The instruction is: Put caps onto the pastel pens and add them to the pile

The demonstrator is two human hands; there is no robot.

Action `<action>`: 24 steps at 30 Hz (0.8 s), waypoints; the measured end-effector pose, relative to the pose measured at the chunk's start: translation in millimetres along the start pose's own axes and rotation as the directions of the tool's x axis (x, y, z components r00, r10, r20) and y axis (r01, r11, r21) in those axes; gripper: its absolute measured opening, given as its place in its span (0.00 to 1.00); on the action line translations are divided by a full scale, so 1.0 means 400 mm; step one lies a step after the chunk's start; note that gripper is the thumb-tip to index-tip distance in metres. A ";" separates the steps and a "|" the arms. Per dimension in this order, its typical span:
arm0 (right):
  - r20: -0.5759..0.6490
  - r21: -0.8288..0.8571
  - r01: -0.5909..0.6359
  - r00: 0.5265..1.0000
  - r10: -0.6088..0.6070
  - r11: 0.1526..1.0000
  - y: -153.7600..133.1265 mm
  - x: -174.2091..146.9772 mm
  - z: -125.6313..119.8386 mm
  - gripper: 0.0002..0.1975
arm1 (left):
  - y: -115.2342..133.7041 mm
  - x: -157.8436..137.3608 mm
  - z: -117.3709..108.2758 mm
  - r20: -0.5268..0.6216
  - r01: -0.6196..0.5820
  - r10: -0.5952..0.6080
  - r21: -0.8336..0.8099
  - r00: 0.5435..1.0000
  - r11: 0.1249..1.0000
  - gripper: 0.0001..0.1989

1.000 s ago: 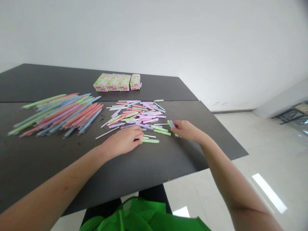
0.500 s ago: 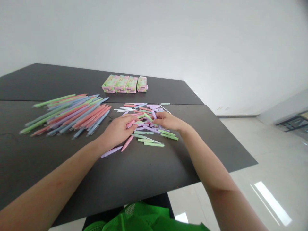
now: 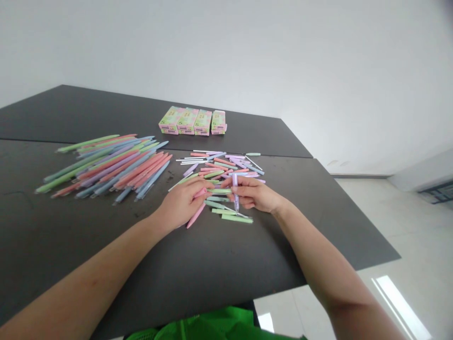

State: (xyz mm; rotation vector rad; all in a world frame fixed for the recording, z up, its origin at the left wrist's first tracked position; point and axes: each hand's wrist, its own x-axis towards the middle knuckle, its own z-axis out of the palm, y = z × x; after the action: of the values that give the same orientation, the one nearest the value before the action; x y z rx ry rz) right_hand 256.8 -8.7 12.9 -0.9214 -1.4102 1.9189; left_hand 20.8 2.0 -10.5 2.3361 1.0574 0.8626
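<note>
My left hand (image 3: 182, 200) is closed round a pink pen part (image 3: 200, 192). A light green pen part (image 3: 221, 191) stretches from its fingertips toward my other hand; whether both hands grip it I cannot tell. My right hand (image 3: 260, 193) pinches a purple pen part (image 3: 236, 193) that stands nearly upright, its clear end down. Beneath and behind both hands lies a loose spread of short pink, purple, green and blue pen parts with thin white refills (image 3: 194, 162). Near my left fingers a pink tapered barrel (image 3: 196, 216) rests on the table, and light green parts (image 3: 237, 218) lie in front.
A large heap of pens (image 3: 113, 167) in several colours covers the left of the dark table (image 3: 212, 269). Several small green and pink boxes (image 3: 203, 123) stand in a row at the back. The table's right edge drops to a tiled floor.
My right hand has lifted the purple part from the spread and turned it upright. A green part now shows between my hands. The view has shifted slightly.
</note>
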 end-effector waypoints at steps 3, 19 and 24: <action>-0.019 -0.042 0.091 0.996 -0.092 0.995 0.004 -0.001 -0.003 0.17 | 0.002 0.000 -0.003 -0.002 0.021 -0.021 -0.016 1.000 1.000 0.12; -0.166 -0.166 0.068 0.981 -0.096 0.984 0.006 0.008 0.007 0.15 | -0.006 0.005 0.005 -0.014 -0.038 0.037 -0.025 0.999 0.999 0.12; -0.220 -0.402 -0.010 0.972 -0.086 0.915 0.015 0.013 0.007 0.15 | 0.001 0.010 0.003 -0.011 0.040 -0.042 -0.118 0.999 0.992 0.11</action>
State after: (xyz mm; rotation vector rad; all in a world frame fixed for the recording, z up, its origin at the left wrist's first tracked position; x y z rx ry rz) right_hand 251.2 -7.6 6.8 -1.2529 -1.6928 1.4545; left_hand 23.9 4.7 -10.0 2.2071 1.0279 0.9017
